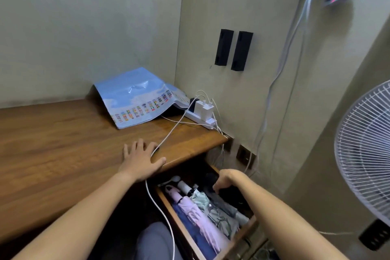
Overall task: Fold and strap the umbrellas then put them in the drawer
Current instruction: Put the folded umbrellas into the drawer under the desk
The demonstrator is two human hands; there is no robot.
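Observation:
The wooden drawer (242,236) under the desk stands pulled out at the lower middle. Folded umbrellas lie side by side in it: a dark blue one (196,236), a pink one (202,217), a grey patterned one (219,215) and a dark grey one (228,205). My right hand (226,181) reaches into the far right of the drawer, fingers curled round a black umbrella (229,193). My left hand (140,160) rests flat on the wooden desk (63,154) near its front edge, fingers spread.
A white cable (162,215) runs from the power strip (200,117) across the desk, under my left hand and down beside the drawer. A blue flag-printed sheet (137,99) lies at the desk's back corner. A white fan (367,143) stands right.

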